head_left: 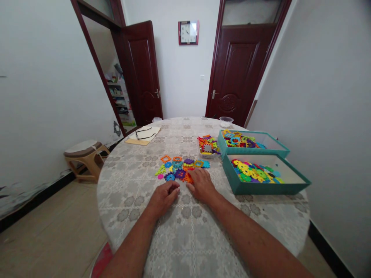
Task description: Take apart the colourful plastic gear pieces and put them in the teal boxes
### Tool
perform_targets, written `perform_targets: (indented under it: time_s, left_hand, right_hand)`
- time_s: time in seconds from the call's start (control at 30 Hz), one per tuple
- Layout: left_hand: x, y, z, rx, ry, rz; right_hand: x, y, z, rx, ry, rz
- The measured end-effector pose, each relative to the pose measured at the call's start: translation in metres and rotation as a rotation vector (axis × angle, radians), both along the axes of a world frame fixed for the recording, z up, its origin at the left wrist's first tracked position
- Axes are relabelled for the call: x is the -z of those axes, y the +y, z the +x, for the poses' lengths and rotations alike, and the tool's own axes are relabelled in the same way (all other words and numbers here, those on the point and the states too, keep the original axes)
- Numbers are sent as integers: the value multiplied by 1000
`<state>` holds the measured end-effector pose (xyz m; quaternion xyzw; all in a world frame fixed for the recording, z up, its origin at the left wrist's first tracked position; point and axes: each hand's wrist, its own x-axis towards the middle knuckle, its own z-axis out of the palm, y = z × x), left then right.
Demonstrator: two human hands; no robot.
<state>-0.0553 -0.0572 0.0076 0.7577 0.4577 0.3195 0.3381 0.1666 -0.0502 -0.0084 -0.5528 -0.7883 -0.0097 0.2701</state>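
My left hand point(164, 197) rests on the patterned tablecloth with its fingers curled in. No piece shows in it. To its right, my right hand point(202, 186) lies palm down at the near right edge of a group of flat plastic interlocking pieces. Its fingers are stretched over an orange piece point(189, 177), partly hidden beneath them, and the thumb stands apart. Near both hands lie a purple piece point(180, 174), a blue gear-shaped piece point(169, 177), a small pink disc point(160, 177) and a green triangular piece point(160, 170). Further back is an orange frame piece point(165, 158).
At right stand two teal boxes, the near box point(266, 189) holding colourful discs and the far box point(275, 143) more pieces. A clear plastic tub point(209, 156) of pieces adjoins them. Glasses point(143, 133) lie on paper at back left; a clear bowl point(226, 121) sits at the back.
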Motion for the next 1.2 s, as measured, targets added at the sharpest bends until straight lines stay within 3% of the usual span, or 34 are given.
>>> perform_targets:
  time_s: [0.33,0.63,0.97,1.2]
  left_hand:
    - [1,0,0,-5,37,11]
    - [6,2,-1,14,42,21]
    - [8,0,2,18,48,50]
    - [10,-1,2,25,41,126]
  right_hand:
    - [5,17,29,47,243,32]
    - [5,23,47,328,584,-17]
    - [14,31,56,399,642,-121]
    - [3,64,59,327,613,-126]
